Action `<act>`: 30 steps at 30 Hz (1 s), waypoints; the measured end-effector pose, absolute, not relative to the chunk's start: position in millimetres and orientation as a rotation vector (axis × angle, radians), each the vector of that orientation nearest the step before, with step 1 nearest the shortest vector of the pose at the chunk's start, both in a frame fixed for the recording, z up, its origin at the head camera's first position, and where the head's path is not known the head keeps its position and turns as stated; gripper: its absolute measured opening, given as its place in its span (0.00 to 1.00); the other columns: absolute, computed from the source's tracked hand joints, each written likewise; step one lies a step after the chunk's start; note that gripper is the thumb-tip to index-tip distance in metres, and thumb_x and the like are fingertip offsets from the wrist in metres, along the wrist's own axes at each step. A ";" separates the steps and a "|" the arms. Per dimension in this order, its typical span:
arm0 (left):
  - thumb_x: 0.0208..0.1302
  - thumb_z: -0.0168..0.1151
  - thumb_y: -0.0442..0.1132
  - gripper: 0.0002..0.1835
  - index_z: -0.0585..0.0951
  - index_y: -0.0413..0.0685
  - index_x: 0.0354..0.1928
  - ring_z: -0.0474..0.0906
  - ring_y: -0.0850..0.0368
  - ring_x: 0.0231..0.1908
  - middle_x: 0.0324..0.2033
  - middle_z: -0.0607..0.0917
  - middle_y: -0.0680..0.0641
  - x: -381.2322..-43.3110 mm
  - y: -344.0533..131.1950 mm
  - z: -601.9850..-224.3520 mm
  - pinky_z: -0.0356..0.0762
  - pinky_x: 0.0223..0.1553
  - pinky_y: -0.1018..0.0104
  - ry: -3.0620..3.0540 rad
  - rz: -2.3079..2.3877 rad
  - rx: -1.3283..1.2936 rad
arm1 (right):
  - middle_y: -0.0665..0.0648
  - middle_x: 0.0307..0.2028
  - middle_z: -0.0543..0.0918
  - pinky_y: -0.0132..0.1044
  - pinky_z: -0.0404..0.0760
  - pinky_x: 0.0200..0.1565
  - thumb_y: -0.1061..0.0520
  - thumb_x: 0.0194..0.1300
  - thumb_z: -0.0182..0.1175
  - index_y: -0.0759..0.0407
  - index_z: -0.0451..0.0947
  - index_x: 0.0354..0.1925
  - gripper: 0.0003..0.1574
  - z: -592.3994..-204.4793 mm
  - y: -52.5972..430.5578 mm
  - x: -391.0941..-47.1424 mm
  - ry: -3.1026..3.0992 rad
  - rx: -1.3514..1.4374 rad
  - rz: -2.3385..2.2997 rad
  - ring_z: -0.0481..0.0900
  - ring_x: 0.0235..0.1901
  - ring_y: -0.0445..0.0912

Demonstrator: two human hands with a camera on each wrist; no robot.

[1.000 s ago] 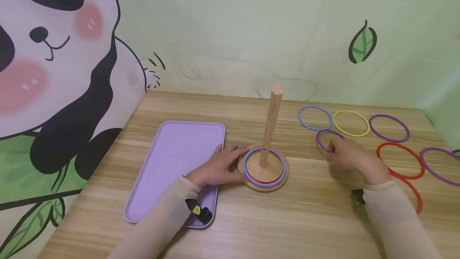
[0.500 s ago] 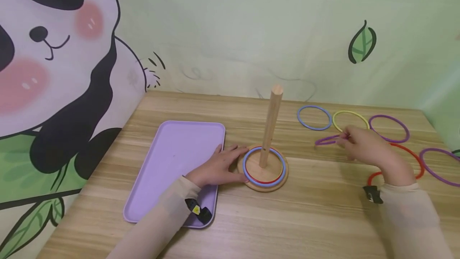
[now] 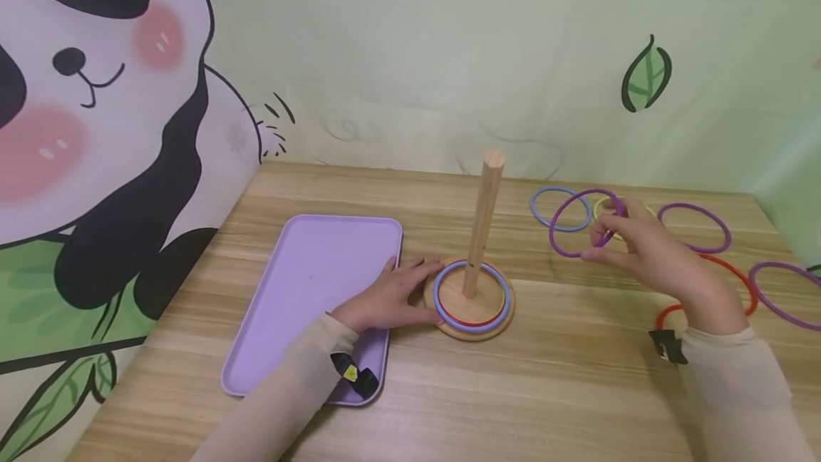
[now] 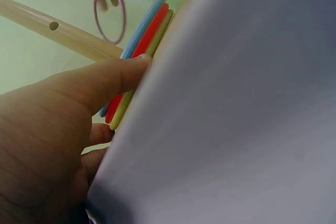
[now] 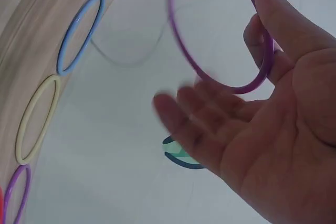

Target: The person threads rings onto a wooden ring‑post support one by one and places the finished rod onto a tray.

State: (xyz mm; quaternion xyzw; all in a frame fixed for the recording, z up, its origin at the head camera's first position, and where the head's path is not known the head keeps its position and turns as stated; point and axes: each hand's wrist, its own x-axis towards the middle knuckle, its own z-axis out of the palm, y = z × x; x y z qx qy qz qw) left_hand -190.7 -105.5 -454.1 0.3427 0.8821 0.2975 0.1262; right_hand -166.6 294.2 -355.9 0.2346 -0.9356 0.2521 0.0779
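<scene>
In the head view, my left hand (image 3: pixel 394 298) rests with spread fingers against the left edge of the round wooden base (image 3: pixel 454 292) of a ring-toss stand. Its upright post (image 3: pixel 482 234) rises from that base. Stacked low around the post are a blue ring (image 4: pixel 142 31), a red ring (image 4: pixel 151 31) and a yellow ring (image 4: pixel 161 32), with my left thumb touching the stack's side in the left wrist view. My right hand (image 3: pixel 651 252) pinches a purple ring (image 5: pixel 241 89) between thumb and index finger, raised and tilted above the table; the other fingers are loosely extended.
A purple tray (image 3: pixel 308 291) lies left of the stand, under my left forearm. On the right lie a blue ring (image 5: pixel 62 56), a yellow ring (image 5: pixel 21 129), a purple ring (image 3: pixel 727 237), a red ring (image 3: pixel 737 275) and another purple ring (image 3: pixel 785 319). A painted wall borders the table.
My right hand has lifted the purple ring off the table and turned it up, so it now stands tilted in the air. The left hand and the stand have stayed put.
</scene>
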 end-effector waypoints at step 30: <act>0.61 0.76 0.55 0.48 0.67 0.43 0.79 0.55 0.33 0.79 0.75 0.71 0.38 -190.9 -106.6 -457.7 0.33 0.77 0.29 2.579 0.874 1.027 | 0.80 0.75 0.55 0.80 0.63 0.64 0.66 0.59 0.77 0.54 0.76 0.34 0.17 -357.3 281.9 -170.4 -2.627 0.706 1.015 0.62 0.68 0.83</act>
